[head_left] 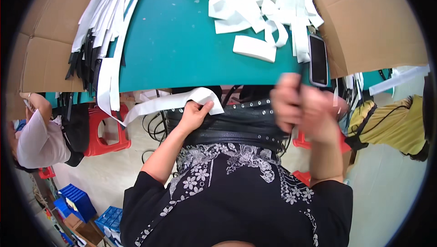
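Keep the left hand (195, 112) pinching the white strip (170, 102) over the studded black belts (236, 121) on the lap while the blurred right hand (302, 105), seemingly clenched, pulls evenly

Bare green table (182, 42) between white strips (259, 1) and phone (318, 59).

Left hand (195, 112) closed on a white strip (175, 102) trailing off the green worktop (182, 42). Right hand (302, 108) blurred, gripping something dark above black studded belts (236, 121) on the lap. White strips (264, 1) heaped at the worktop's far edge, phone (318, 60) beside a cardboard box (368, 19).
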A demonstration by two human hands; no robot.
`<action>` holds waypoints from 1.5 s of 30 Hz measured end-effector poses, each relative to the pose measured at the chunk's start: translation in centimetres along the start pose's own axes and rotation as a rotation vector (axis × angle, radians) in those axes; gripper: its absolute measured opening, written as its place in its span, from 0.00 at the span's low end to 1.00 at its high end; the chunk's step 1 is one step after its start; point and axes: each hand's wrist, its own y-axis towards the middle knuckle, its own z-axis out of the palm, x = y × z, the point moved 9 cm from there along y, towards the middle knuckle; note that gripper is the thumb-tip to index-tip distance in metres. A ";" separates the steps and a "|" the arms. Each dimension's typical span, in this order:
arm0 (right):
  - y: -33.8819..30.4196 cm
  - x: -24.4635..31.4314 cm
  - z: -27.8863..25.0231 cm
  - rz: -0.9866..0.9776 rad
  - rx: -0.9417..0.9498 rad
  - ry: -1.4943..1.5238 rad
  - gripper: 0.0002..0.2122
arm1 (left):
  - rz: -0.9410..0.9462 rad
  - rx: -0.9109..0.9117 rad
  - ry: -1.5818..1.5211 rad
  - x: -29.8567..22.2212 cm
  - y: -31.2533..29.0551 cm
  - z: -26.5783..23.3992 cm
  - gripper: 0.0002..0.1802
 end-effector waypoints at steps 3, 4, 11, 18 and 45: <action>5.6 -8.0 -1.8 -0.060 -0.093 -0.175 0.16 | -0.217 -0.035 -0.364 -1.9 0.8 0.9 0.08; 6.6 -10.8 -2.8 -0.154 -0.095 -0.255 0.14 | -0.266 -0.063 -0.505 -3.2 0.7 1.5 0.08; 5.6 -18.5 -2.7 -0.259 -0.178 0.046 0.07 | -0.303 -0.243 -0.642 -3.9 1.9 -0.5 0.10; 4.6 -15.6 -2.2 -0.204 -0.284 -0.205 0.07 | -0.341 -0.392 -0.539 -3.5 2.3 -0.9 0.14; 5.5 -16.5 -1.7 -0.001 -0.229 -0.214 0.09 | -0.196 -0.472 -0.446 -3.8 1.6 -1.5 0.10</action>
